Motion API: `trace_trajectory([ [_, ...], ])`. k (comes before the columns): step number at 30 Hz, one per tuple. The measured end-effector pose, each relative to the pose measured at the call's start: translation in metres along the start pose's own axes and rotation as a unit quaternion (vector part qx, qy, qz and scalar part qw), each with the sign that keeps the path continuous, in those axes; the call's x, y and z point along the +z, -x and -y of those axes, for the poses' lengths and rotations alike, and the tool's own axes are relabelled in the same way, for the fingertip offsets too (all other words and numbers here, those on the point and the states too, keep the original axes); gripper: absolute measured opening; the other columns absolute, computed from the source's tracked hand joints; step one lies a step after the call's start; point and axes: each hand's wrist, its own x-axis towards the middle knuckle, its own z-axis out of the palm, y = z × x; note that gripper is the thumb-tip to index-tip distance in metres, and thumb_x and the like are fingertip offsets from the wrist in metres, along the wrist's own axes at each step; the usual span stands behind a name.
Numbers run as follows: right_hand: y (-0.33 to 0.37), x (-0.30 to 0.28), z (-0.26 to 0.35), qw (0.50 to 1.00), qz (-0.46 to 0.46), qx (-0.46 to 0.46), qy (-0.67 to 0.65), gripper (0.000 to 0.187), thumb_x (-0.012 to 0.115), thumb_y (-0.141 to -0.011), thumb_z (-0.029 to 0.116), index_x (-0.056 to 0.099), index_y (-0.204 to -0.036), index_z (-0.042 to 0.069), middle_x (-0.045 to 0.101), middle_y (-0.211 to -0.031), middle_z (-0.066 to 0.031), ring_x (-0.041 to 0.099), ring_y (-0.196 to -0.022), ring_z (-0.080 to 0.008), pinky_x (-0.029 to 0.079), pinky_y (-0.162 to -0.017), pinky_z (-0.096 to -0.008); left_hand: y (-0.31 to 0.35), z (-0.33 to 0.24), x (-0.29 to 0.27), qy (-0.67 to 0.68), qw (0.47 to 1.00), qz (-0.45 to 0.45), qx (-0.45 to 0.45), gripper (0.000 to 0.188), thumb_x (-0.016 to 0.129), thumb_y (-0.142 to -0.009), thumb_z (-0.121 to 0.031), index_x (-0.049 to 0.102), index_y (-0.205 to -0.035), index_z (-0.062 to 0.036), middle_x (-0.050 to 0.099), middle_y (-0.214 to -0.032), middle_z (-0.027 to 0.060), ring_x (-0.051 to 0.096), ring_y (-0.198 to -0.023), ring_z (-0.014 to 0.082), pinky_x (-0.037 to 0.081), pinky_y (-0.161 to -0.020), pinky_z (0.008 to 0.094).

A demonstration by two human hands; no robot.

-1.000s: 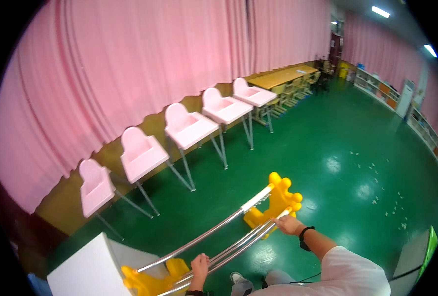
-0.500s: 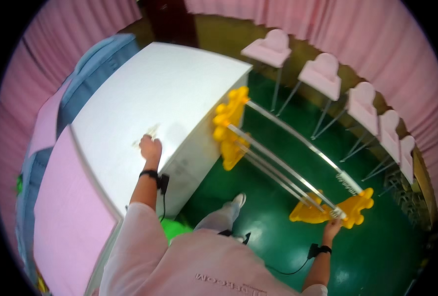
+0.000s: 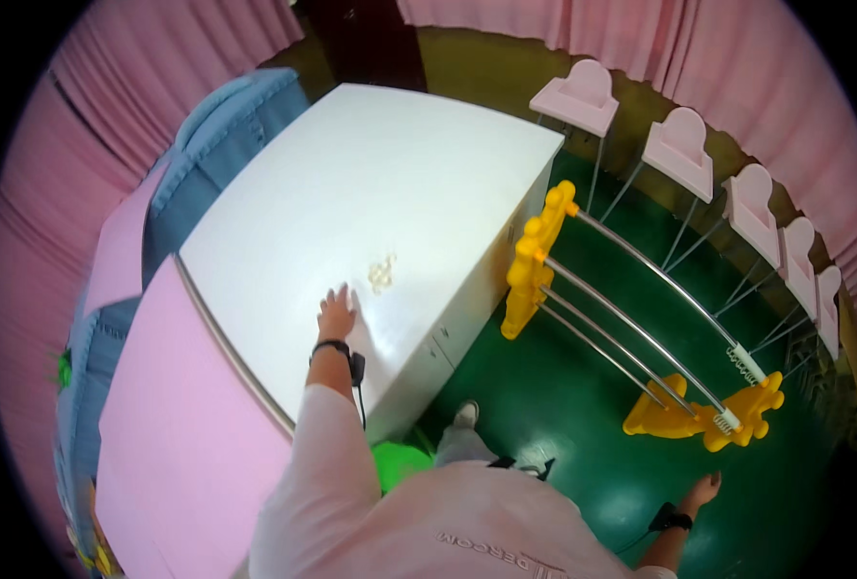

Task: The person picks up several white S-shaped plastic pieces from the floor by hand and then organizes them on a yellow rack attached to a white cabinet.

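Observation:
My left hand (image 3: 337, 313) is over the white cabinet top (image 3: 284, 183), fingers spread, holding nothing. Just beyond its fingertips lies a small loose cluster of cream-coloured pieces (image 3: 381, 274), too small to name. My right hand (image 3: 704, 490) hangs low over the green floor with nothing visible in it, its fingers loosely bent and apart. Nearest to it is a drying rack with metal rails (image 3: 631, 338) between yellow shaped end panels (image 3: 745, 410). White coil-like pieces (image 3: 728, 421) sit around the near rail's end, and another white group (image 3: 747, 365) is on the far rail.
Several pale pink high chairs (image 3: 679, 145) line the wall at right, below pink curtains. A pink panel (image 3: 187, 415) and blue padded furniture (image 3: 231, 125) border the cabinet on the left. Something bright green (image 3: 400, 465) is by my legs on the green floor (image 3: 583, 482).
My left hand has drawn back from the cream-coloured pieces, and its fingers have spread. My right hand has left the white pieces at the rack's near end and dropped lower. The view has shifted.

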Motion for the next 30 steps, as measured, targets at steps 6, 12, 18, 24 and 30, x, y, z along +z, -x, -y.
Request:
trace_trajectory([
  [6, 0.057, 0.027, 0.070, 0.996, -0.012, -0.072, 0.050, 0.038, 0.051, -0.085, 0.001, 0.058, -0.122, 0.001, 0.065, -0.101, -0.0113, 0.059, -0.089, -0.0203, 0.046, -0.082, -0.0316, -0.073, 0.047, 0.095, 0.052, 0.965, -0.086, 0.242, 0.015, 0.057, -0.083, -0.015, 0.068, -0.088, -0.0067, 0.062, -0.096, 0.0165, 0.053, -0.100, 0.0347, 0.040, -0.094, 0.0463],
  [12, 0.143, 0.141, 0.213, 0.991, -0.008, -0.135, 0.023, 0.032, 0.058, -0.081, -0.001, 0.062, -0.112, 0.002, 0.065, -0.101, -0.0112, 0.063, -0.089, -0.0212, 0.051, -0.081, -0.0321, -0.134, 0.169, 0.079, 0.268, 0.900, -0.339, 0.052, 0.023, 0.054, -0.093, -0.018, 0.056, -0.085, 0.0038, 0.059, -0.094, 0.0205, 0.055, -0.086, 0.0319, 0.046, -0.072, 0.0416],
  [18, 0.193, 0.139, 0.318, 0.970, 0.137, -0.193, -0.053, 0.031, 0.059, -0.082, 0.004, 0.060, -0.114, 0.005, 0.060, -0.093, -0.0109, 0.061, -0.078, -0.0218, 0.051, -0.068, -0.0322, -0.159, -0.073, -0.027, 0.376, 0.891, -0.136, 0.214, 0.028, 0.059, -0.093, -0.022, 0.053, -0.076, -0.0004, 0.058, -0.069, 0.0077, 0.056, -0.059, 0.0194, 0.045, -0.052, 0.0323],
  [24, 0.238, 0.130, 0.390, 0.872, 0.284, -0.398, 0.008, 0.046, 0.064, -0.082, 0.015, 0.052, -0.126, 0.008, 0.055, -0.117, -0.0148, 0.055, -0.104, -0.0337, 0.049, -0.087, -0.0417, 0.050, -0.364, -0.080, 0.489, 0.744, 0.319, 0.323, 0.013, 0.071, -0.078, -0.011, 0.061, -0.083, -0.0037, 0.059, -0.068, 0.0035, 0.059, -0.057, 0.0134, 0.050, -0.053, 0.0248],
  [30, 0.219, 0.103, 0.337, 0.807, 0.410, -0.406, 0.124, 0.052, 0.065, -0.085, 0.021, 0.047, -0.131, 0.006, 0.058, -0.109, -0.0141, 0.058, -0.098, -0.0338, 0.049, -0.084, -0.0443, 0.228, -0.499, -0.070, 0.263, 0.642, 0.504, 0.514, 0.035, 0.080, -0.067, -0.011, 0.056, -0.089, 0.0004, 0.064, -0.069, 0.0084, 0.061, -0.058, 0.0129, 0.049, -0.052, 0.0252],
])
